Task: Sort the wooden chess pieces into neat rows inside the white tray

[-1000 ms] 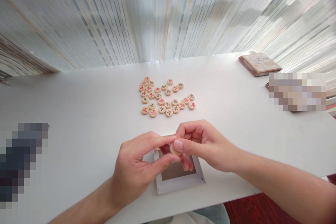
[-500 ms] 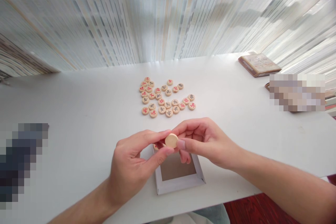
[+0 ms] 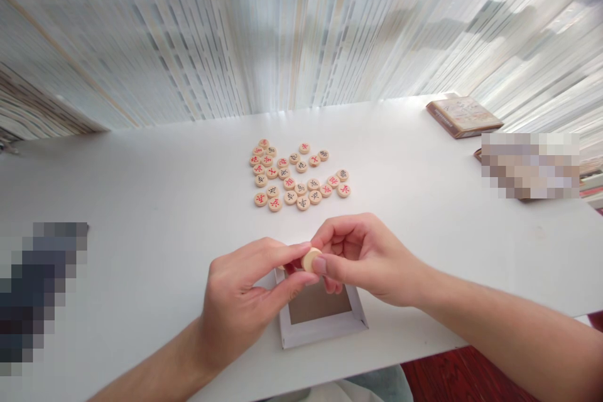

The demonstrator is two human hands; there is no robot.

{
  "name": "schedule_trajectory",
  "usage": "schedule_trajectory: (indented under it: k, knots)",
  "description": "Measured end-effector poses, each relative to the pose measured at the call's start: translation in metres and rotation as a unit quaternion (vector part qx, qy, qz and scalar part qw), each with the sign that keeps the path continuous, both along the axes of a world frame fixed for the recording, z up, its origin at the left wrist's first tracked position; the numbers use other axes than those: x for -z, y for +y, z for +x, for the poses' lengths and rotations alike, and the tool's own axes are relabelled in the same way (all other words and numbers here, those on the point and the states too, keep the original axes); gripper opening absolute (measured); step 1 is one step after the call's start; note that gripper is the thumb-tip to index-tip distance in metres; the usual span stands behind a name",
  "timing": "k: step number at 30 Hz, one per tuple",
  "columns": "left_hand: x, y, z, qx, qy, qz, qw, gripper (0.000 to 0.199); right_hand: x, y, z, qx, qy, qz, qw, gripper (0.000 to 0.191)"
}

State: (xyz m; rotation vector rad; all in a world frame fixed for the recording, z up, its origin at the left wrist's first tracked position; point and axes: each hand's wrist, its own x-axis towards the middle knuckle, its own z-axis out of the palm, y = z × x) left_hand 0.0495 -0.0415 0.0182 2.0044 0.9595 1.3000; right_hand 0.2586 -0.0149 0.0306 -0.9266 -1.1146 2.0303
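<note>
Between my two hands is a round wooden Chinese chess piece point(image 3: 309, 259), its blank pale face toward me. My left hand point(image 3: 249, 289) has its forefinger and thumb closed on the piece from the left. From the right, the thumb and fingers of my right hand point(image 3: 362, 260) pinch it too. Below them lies a shallow white cardboard box point(image 3: 325, 336) with a brown bottom, partly covered by my hands. At the box's far left corner, part of another piece shows behind my left fingers. Beyond my hands, several chess pieces point(image 3: 301, 188) with red or black characters lie loosely grouped.
A white table point(image 3: 155, 220) bears everything. A flat brown box point(image 3: 464, 116) lies at the back right, with a blurred-out object point(image 3: 527, 166) beside it. Another pixelated dark object point(image 3: 42, 289) is at the left edge. Striped curtains point(image 3: 282, 25) hang behind the table.
The held piece has tilted and shifted slightly down and right, with my right thumb now covering more of it. The pieces on the table have stayed put.
</note>
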Motion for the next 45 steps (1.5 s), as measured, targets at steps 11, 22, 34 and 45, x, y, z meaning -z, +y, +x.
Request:
schedule_trajectory:
  k: [11, 22, 34, 45]
  knots:
    - [0.004, 0.001, -0.002, -0.018, -0.022, -0.019, 0.999, 0.04, 0.003, -0.002, 0.0, 0.055, -0.058, 0.213, 0.974, 0.013]
    - [-0.003, -0.003, 0.001, 0.017, -0.094, -0.192, 0.977, 0.028, 0.011, -0.004, 0.005, 0.106, -0.183, 0.577, 0.788, 0.008]
    - [-0.003, -0.007, 0.0, 0.098, -0.16, -0.294, 0.937, 0.039, 0.011, -0.003, 0.009, 0.031, -0.171, 0.603, 0.778, 0.039]
    - [-0.003, -0.006, -0.002, 0.099, -0.21, -0.305, 0.924, 0.037, 0.011, 0.0, 0.01, 0.045, -0.197, 0.63, 0.75, 0.026]
